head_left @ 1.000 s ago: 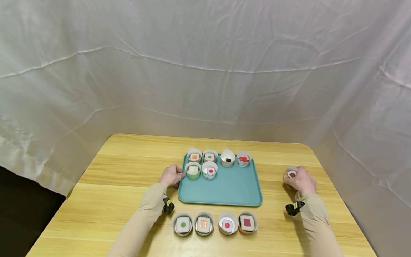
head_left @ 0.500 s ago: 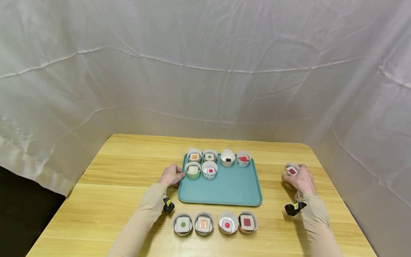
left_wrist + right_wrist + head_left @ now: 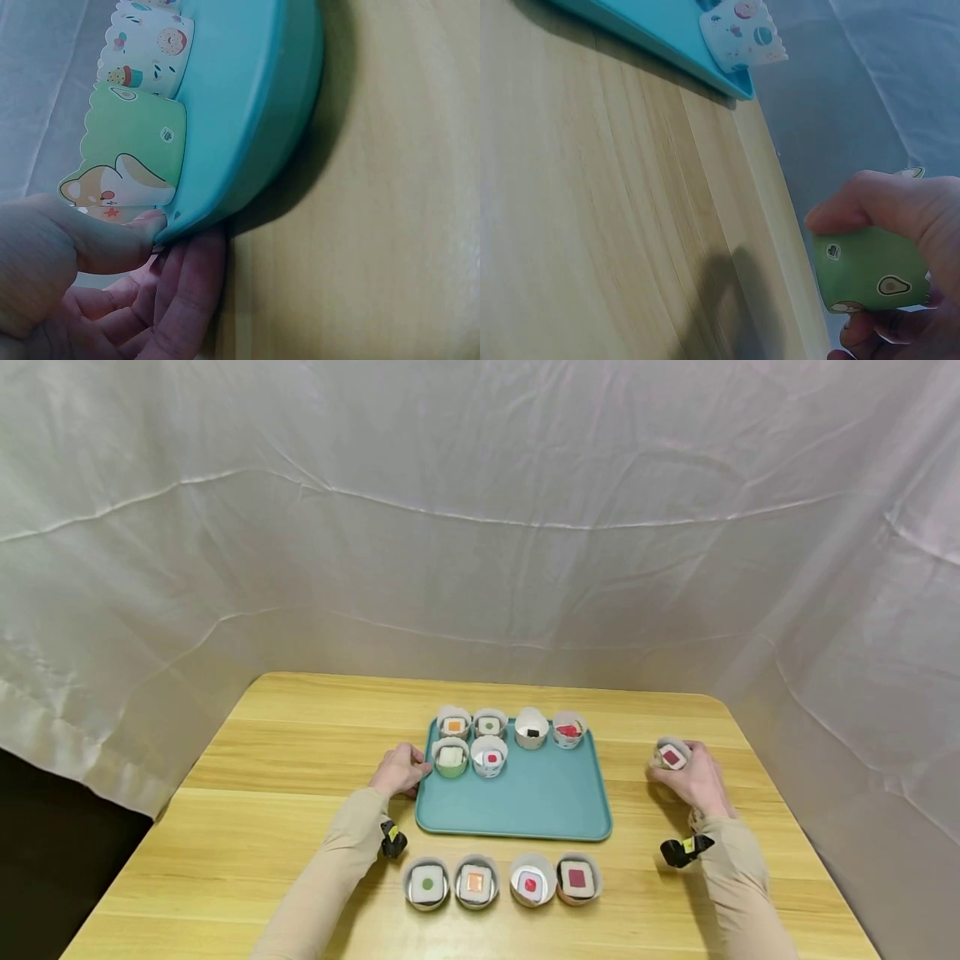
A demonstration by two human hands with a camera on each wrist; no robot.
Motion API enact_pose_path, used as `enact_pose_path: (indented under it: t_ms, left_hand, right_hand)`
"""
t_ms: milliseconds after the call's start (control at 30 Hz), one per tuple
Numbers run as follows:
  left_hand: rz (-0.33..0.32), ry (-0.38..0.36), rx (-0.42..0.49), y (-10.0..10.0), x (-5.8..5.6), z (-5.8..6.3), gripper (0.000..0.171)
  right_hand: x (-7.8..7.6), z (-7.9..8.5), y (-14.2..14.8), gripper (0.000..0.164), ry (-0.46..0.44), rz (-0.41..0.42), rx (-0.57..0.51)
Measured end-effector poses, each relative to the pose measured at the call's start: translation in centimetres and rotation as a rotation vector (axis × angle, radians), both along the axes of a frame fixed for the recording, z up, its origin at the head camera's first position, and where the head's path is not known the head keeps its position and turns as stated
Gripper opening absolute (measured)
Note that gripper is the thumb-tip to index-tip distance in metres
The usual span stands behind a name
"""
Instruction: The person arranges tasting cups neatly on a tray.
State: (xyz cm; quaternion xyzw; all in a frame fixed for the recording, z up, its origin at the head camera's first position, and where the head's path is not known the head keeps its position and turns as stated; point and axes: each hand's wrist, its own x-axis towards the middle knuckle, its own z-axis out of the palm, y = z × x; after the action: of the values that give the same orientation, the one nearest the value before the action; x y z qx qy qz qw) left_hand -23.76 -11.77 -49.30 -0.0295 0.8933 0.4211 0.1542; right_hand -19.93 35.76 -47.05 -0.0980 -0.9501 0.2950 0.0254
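My left hand pinches the left rim of a teal tray, thumb on top and fingers curled beneath, as the left wrist view shows. Several paper cups with toy sushi stand along the tray's back and left. Among them is a green cup with a dog print, close to my left thumb. Right of the tray, my right hand grips another paper cup, green with an avocado print, above the table. A white sushi roll with a dark red square sits in that cup, which tilts.
In front of the tray stand several more cups, one with a green-centred roll and one with a dark red centre. A cup with red topping occupies the tray's back right corner. Grey-white curtain surrounds the wooden table.
My right hand has lifted its cup and shifted it slightly left toward the tray. The left hand and the tray have stayed put.
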Motion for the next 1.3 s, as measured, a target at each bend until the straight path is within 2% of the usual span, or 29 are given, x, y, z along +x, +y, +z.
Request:
enact_pose_path:
  t_ms: [267, 900, 1300]
  left_hand:
    - [0.000, 0.003, -0.002, 0.0, 0.0, 0.0, 0.024]
    - [0.002, 0.000, -0.013, 0.0, -0.1, -0.1, 0.024]
    - [-0.006, 0.011, -0.018, 0.0, 0.0, -0.1, 0.024]
  right_hand:
    - [-0.2, 0.1, -1.1, 0.081, 0.020, 0.060, -0.014]
    - [-1.5, -0.5, -5.6, 0.069, 0.033, 0.334, -0.007]
    - [-2.4, -0.4, -8.4, 0.071, 0.004, 0.459, -0.035]
